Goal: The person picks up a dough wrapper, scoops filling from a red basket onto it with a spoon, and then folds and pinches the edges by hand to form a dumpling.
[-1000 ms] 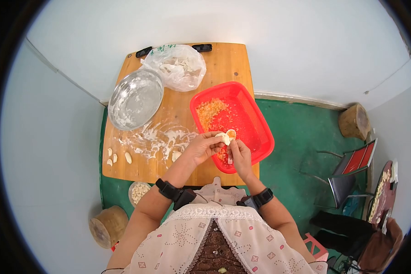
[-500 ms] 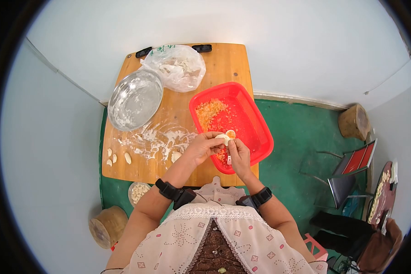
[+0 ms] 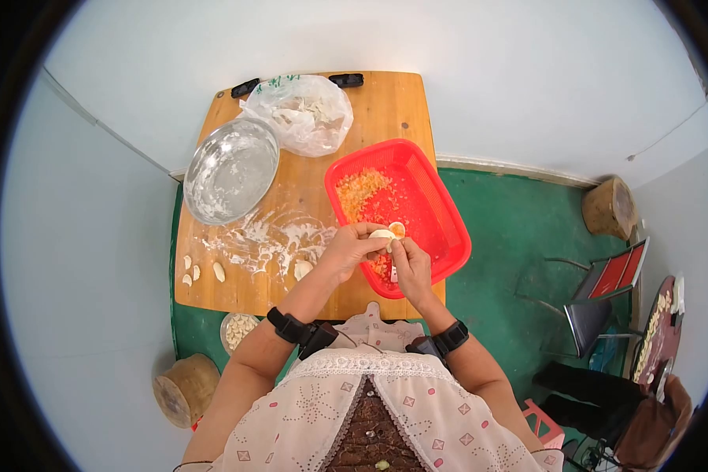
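Over the near left part of a red plastic basket (image 3: 451, 228), my left hand (image 3: 355, 250) and my right hand (image 3: 411, 266) pinch a small piece of white dough (image 3: 382, 234) between them. Orange filling (image 3: 399, 230) shows in the dough's open part. My right hand also has a pale, narrow tool (image 3: 394, 272) under its fingers, partly hidden. Chopped orange filling (image 3: 359, 191) lies in the basket's left side. A lump of dough (image 3: 303, 269) rests on the floured table (image 3: 385, 106), left of my left forearm.
A metal bowl (image 3: 232, 171) and a plastic bag (image 3: 311, 118) stand farther back. Several dough pieces (image 3: 219, 272) lie at the table's left; a bowl of small pieces (image 3: 237, 332) is below its edge. Stumps, a chair (image 3: 592, 303) and another person (image 3: 606, 401) are around.
The fingers of both hands have shifted very slightly around the dough. Otherwise the view has moved only a little, and the objects on the table stay in place.
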### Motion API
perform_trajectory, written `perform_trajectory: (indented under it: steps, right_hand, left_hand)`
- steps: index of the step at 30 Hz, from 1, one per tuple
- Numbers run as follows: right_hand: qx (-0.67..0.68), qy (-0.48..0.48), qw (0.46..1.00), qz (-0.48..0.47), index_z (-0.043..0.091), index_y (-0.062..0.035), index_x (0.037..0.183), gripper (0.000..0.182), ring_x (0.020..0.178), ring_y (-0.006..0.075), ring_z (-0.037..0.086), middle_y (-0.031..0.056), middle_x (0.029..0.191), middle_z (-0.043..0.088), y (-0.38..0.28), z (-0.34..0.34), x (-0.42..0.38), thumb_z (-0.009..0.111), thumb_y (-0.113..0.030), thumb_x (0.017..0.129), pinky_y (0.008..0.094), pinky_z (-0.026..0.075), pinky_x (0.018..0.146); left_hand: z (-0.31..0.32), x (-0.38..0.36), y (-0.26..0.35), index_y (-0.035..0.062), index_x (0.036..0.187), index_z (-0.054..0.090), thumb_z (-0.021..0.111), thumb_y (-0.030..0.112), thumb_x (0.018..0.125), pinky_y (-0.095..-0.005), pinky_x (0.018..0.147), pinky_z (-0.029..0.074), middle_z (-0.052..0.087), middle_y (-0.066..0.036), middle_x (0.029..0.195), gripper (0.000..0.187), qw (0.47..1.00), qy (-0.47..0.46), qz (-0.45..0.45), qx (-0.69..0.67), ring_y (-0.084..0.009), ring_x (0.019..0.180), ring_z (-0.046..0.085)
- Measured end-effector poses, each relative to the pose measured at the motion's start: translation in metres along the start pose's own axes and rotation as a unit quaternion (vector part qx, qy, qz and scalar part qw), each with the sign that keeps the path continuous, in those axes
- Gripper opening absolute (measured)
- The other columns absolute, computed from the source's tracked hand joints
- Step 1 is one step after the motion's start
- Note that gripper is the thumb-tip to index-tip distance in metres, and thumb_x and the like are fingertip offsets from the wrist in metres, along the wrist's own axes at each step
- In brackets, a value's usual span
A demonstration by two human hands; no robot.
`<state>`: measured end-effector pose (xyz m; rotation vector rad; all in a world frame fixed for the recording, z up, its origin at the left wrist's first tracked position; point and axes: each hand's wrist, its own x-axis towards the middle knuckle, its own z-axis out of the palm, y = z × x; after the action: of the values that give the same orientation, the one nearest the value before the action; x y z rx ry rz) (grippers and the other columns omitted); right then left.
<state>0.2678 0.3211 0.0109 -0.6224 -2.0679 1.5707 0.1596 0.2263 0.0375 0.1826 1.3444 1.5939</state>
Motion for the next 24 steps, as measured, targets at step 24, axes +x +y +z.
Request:
perform_trajectory:
  steps: [24]
  right_hand:
    - [0.006, 0.007, 0.999, 0.031, 0.048, -0.0001, 0.068, 0.028, 0.048, 0.0143, 0.047, 0.0079, 0.054, 0.048, 0.0017, -0.0017, -0.0045, 0.043, -0.02, 0.088, 0.028, 0.038, 0.046]
  left_hand:
    - [-0.0034, 0.0042, -0.0062, 0.0029, 0.096, 0.057, 0.057, 0.004, 0.076, -0.0245, 0.068, 0.045, 0.06, -0.006, 0.09, 0.02, 0.988, -0.013, -0.046, -0.147, -0.0132, 0.079, 0.057]
